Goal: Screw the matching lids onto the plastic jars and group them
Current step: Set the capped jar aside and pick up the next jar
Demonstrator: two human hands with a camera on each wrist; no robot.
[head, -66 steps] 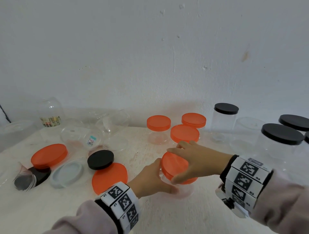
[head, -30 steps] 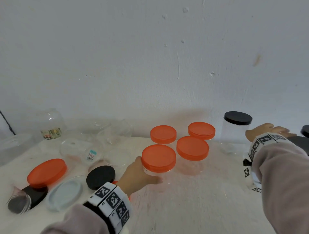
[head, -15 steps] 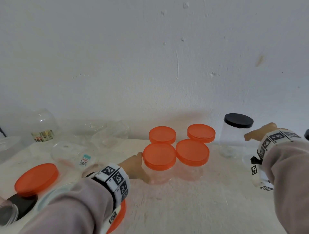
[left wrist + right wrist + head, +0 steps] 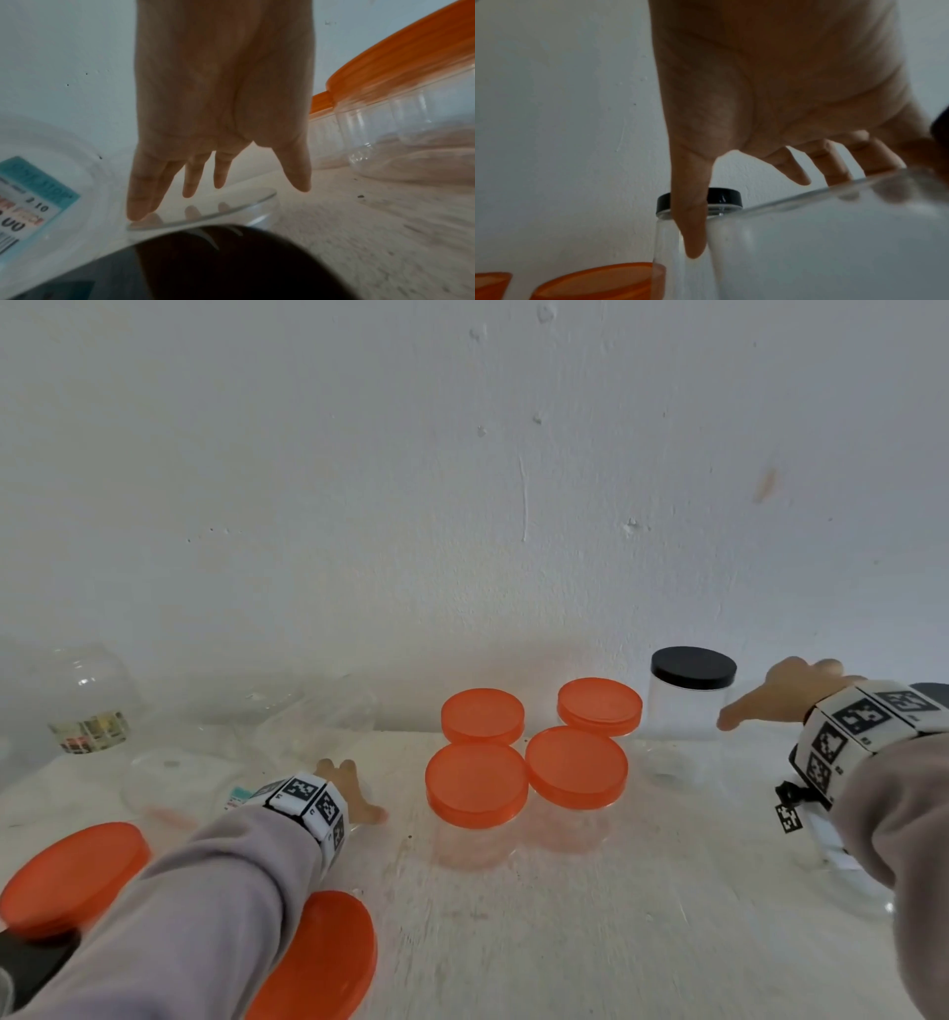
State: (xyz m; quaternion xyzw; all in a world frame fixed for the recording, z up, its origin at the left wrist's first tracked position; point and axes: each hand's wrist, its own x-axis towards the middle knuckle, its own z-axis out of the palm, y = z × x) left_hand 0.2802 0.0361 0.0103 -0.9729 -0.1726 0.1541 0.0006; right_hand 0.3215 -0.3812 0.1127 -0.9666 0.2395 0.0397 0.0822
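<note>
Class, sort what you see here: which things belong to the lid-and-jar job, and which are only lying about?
Job:
- four orange-lidded jars, grouped
- black-lidded jar
- two loose orange lids
- clear open jar under the right hand
- left hand, open

Lying about:
- labelled glass jar

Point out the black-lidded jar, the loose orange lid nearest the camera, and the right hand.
black-lidded jar (image 4: 693,667): head view, on top of its black lid.
loose orange lid (image 4: 328,958): head view, on its flat top face.
right hand (image 4: 785,690): head view, on the back of the hand.
</note>
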